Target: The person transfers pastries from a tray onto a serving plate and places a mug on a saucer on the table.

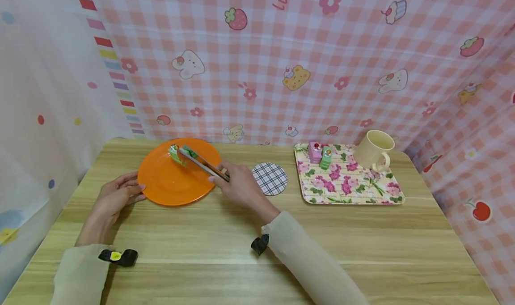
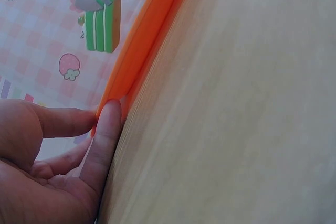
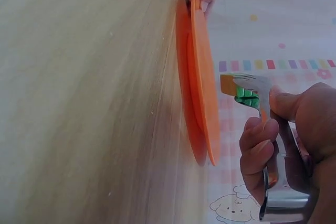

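Observation:
My left hand [image 1: 117, 193] pinches the left rim of an orange plate [image 1: 173, 188], thumb on one face and fingers on the other, as the left wrist view shows. Metal tongs [image 1: 205, 165] are gripped in my right hand [image 1: 241, 184]; its fingers [image 3: 254, 148] wrap the tongs' arms. Between the fork-like tips of the tongs is a green toy cake slice [image 2: 102, 30] with white layers and a brown side. In both wrist views the slice hangs just above the plate's surface, and in the head view it overlaps the plate's upper middle.
A round checked coaster [image 1: 269, 178] lies right of the plate. Farther right, a floral tray [image 1: 322, 195] bears a pink cake slice [image 1: 314, 155], another green slice [image 1: 326, 158] and a cream mug [image 1: 372, 148]. Patterned cloth [image 1: 261, 50] hangs behind the table.

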### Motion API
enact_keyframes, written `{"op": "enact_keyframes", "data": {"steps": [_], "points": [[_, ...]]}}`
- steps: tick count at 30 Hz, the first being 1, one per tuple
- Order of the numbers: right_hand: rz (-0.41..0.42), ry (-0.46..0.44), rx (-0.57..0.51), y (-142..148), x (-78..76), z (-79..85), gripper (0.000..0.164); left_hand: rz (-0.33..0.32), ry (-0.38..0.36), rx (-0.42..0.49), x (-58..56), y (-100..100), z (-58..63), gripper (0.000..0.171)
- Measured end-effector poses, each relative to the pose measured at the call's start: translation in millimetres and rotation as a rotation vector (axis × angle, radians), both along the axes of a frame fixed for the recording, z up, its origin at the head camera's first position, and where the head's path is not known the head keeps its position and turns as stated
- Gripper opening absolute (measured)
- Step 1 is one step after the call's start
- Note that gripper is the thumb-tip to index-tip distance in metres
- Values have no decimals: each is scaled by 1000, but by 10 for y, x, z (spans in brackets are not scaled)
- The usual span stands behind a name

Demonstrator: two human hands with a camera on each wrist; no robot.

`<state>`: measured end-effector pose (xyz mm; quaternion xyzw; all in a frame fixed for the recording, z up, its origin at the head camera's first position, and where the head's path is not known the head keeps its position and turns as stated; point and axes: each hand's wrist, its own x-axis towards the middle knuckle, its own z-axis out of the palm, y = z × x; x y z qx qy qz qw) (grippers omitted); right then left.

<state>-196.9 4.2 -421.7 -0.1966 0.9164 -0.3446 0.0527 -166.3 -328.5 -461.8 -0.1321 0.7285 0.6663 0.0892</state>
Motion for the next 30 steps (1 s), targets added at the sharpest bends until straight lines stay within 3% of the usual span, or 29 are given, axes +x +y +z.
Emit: {"op": "enact_keyframes", "data": {"steps": [14, 30], "points": [[9, 9, 34, -186, -131, -61, 30, 4, -3, 30, 4, 12, 21, 71], [8, 6, 79, -266, -129, -57, 30, -7, 1, 3, -9, -13, -9, 70]]}}
